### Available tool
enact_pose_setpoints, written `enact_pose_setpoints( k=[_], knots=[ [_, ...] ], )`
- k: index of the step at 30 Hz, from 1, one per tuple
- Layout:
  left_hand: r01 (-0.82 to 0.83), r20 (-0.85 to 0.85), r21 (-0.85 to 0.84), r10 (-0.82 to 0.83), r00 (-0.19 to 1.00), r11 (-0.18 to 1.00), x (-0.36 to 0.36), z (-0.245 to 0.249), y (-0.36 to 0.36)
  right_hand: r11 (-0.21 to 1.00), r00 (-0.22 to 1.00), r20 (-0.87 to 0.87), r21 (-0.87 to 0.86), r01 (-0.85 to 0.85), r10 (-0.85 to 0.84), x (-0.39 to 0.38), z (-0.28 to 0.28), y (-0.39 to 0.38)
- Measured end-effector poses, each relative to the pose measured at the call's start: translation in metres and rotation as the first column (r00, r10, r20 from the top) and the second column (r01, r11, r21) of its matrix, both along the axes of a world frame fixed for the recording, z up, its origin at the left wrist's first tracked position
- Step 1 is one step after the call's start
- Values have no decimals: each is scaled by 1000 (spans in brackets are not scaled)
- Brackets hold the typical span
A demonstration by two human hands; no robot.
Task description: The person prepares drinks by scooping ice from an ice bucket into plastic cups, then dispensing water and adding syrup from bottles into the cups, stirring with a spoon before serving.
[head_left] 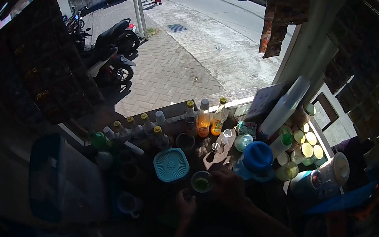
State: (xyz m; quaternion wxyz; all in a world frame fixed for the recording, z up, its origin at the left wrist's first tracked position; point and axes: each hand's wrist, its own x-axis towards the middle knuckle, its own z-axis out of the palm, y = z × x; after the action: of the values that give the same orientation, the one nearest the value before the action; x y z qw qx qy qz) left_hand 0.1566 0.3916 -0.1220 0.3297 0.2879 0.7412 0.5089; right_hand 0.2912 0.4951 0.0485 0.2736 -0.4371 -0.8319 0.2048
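Note:
A clear glass cup [202, 182] with something green inside is between my two hands, in front of a light-blue ribbed square lid or container [171, 165]. Curled around the cup's lower left side, my left hand [186, 204] appears to grip it, though deep shadow covers the contact. My right hand [229, 187] is closed at the cup's right rim; whether its fingers pinch the rim or a small tool is too dark to see. Close by on the right stands a blue-lidded container [257, 157].
Bottles with yellow caps [192, 118] line the counter's far edge. Several lidded jars [306, 150] stand at the right, beside a large white-lidded jar [340, 169]. A big plastic box [52, 181] and a mug [128, 203] are at the left. Motorbikes [115, 46] are parked outside.

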Motion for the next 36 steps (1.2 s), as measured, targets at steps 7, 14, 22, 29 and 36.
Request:
enact_pose_setpoints(
  k=[7, 14, 22, 29, 36],
  knots=[
    [-46, 422, -23, 51, 905, 999, 5, 34, 19, 999, 997, -68, 28, -44, 46, -7, -6, 5],
    [16, 313, 92, -44, 949, 996, 7, 22, 19, 997, 997, -49, 58, -59, 61, -8, 0, 4],
    [27, 497, 102, -74, 864, 994, 9, 23, 19, 1000, 999, 43, -17, 10, -9, -5, 2, 2],
    [70, 513, 70, -96, 853, 995, 7, 24, 19, 1000, 997, 77, 0, 31, -31, -5, 1, 3],
    [145, 495, 15, -133, 859, 989, 0, 16, 18, 998, 996, 66, 34, 60, -62, -3, -1, 2]
  ],
)
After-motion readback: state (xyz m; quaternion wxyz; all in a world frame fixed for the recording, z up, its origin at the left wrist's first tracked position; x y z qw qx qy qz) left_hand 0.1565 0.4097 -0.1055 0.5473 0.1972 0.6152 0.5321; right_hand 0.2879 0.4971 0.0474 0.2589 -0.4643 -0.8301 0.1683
